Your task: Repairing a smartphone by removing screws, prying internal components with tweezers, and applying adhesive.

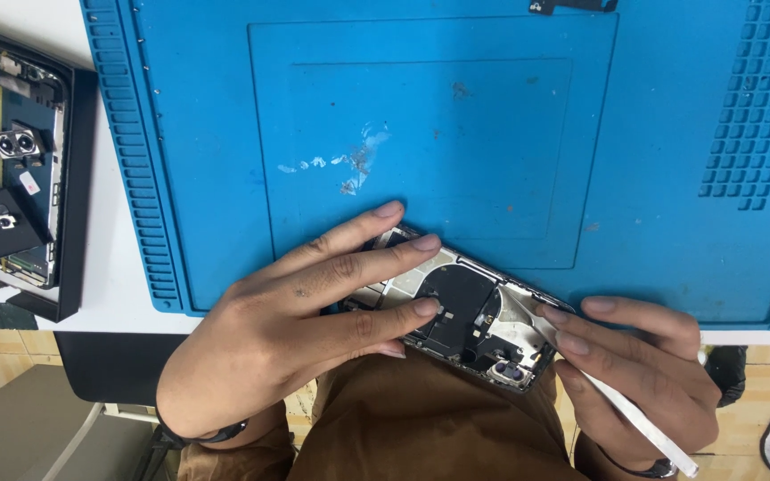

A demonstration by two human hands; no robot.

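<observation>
At the near edge of the blue mat (pixel 492 134) lies an opened phone (pixel 461 307) with its back off, so the dark and silver parts inside show. It sits slanted, half over the edge of the white counter (pixel 126 294), just above the person's brown trousers (pixel 430 419).

The left hand (pixel 305 325) lies flat on the left part of the phone. Its fingers (pixel 376 267) are stretched out and spread a little, pressing down on the phone and closed around nothing.

The right hand (pixel 639 374) is at the right end of the phone. Its fingers are pinched tight on a thin white tool (pixel 634 419). The tip of the tool touches the phone near the small camera part at the lower right corner.

The mat has a square middle with some white smears (pixel 349 165). On the right side of the mat are rows of little pockets (pixel 759 107).

Far to the left, well apart from the hands, another opened phone (pixel 6 169) lies in a black tray.
</observation>
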